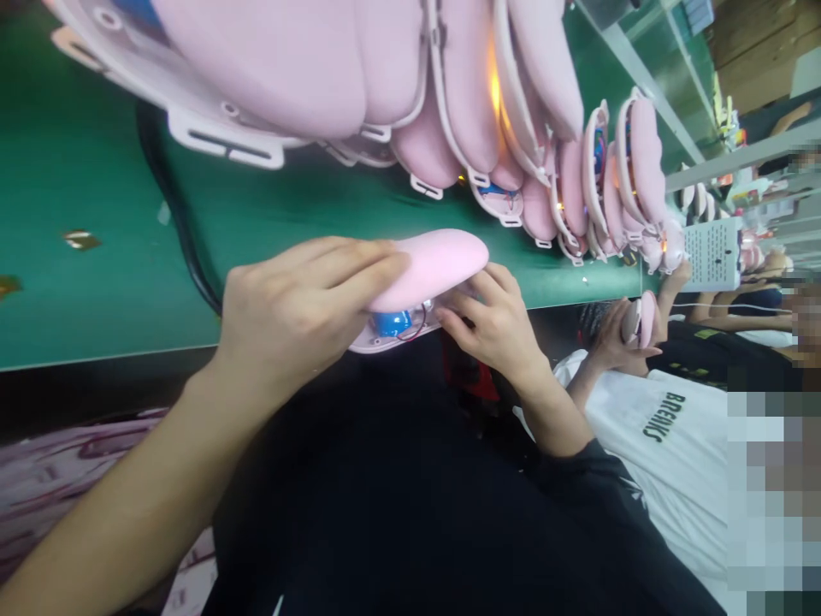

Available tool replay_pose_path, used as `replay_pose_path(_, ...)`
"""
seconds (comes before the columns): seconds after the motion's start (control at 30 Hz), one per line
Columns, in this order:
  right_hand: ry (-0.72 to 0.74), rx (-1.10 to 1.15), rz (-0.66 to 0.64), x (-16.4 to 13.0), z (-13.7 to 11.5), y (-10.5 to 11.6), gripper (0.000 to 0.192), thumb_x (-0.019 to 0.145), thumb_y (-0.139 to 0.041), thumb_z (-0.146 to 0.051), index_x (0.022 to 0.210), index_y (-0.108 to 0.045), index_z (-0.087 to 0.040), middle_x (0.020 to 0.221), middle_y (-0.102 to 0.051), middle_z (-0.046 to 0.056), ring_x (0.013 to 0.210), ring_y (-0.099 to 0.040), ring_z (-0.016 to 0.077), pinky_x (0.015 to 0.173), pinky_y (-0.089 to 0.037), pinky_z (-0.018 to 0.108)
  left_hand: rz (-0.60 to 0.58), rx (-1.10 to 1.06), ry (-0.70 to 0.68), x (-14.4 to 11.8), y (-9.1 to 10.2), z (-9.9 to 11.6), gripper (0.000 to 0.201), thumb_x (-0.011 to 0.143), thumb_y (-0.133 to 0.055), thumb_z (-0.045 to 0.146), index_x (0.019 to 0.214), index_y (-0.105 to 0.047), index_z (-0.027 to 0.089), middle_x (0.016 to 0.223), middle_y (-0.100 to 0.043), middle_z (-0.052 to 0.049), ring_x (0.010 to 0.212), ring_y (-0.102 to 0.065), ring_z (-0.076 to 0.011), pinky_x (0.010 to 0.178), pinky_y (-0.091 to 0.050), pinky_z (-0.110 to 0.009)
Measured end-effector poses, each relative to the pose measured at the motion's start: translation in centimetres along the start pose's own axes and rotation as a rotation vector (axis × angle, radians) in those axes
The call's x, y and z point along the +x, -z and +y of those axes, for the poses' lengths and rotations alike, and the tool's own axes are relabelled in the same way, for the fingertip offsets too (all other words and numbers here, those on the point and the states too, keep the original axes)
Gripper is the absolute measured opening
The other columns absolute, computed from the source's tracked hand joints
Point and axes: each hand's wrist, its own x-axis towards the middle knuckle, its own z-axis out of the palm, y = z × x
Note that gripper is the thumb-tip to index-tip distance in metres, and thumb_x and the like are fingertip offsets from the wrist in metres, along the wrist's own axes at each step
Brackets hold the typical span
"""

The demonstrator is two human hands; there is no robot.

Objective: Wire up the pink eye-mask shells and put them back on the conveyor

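Note:
Between my two hands is a pink curved plastic housing, held partly apart at the table's near edge. Its smooth pink cover [442,261] sits uppermost, tilted over the open lower half [385,344]. Inside that half show a blue wrapped part [392,323], which looks like a battery, and a thin dark red wire. My left hand [301,299] is closed on the left end of the housing, fingers over the cover. My right hand [493,316] grips the right end, fingertips at the gap between the halves. Some of its fingers are hidden behind the cover.
Similar pink housings [449,94] stand in a long row on the green table [96,282], some with lights glowing inside. A black cable [180,214] crosses the table at left. To the right, a co-worker in a white shirt [667,453] holds another pink housing [646,319].

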Motion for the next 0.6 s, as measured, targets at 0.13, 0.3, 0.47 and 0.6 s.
replay_pose_path(0.13,-0.011,0.177,0.043,-2.1,1.1,0.4,0.028,0.108,-0.062,-0.044,0.120,-0.082,-0.028,0.125,-0.074,0.010,0.121,-0.063,0.0261,0.109,-0.056,0.050,-0.054,-0.010,-0.052,-0.7,1.0,-0.3,0.065,0.098,-0.049,0.005,0.156,-0.059,0.032,0.140,-0.076,-0.004,0.121,-0.077,-0.0271,0.102,-0.064,-0.040)
replay_pose_path(0.3,-0.253,0.244,0.354,-3.1,0.1,-3.9,0.064,0.102,-0.060,-0.057,0.153,-0.060,-0.018,0.155,-0.058,0.020,0.143,-0.054,0.0320,0.119,-0.054,0.054,-0.220,-0.069,-0.306,-2.4,1.5,-1.4,0.051,0.098,-0.065,0.040,0.147,-0.061,0.027,0.150,-0.068,-0.013,0.141,-0.063,-0.0445,0.102,-0.065,-0.060)
replay_pose_path(0.47,-0.266,0.090,0.676,-2.4,-0.2,-9.4,0.032,0.089,-0.071,-0.044,0.115,-0.076,-0.026,0.115,-0.068,0.011,0.110,-0.063,0.0301,0.103,-0.059,0.051,-0.143,0.097,-0.395,-0.2,-2.4,1.0,0.026,0.096,-0.077,0.036,0.114,-0.067,0.020,0.138,-0.071,-0.018,0.121,-0.071,-0.0389,0.096,-0.067,-0.053)
replay_pose_path(0.6,-0.543,0.030,1.045,-5.8,0.6,-9.5,0.033,0.090,-0.056,-0.026,0.122,-0.065,-0.026,0.116,-0.056,0.014,0.106,-0.062,0.0336,0.086,-0.062,0.058,-0.125,0.168,-0.429,5.3,-7.5,6.4,0.031,0.098,-0.071,0.039,0.122,-0.071,0.019,0.137,-0.070,-0.021,0.121,-0.069,-0.0413,0.095,-0.064,-0.055)
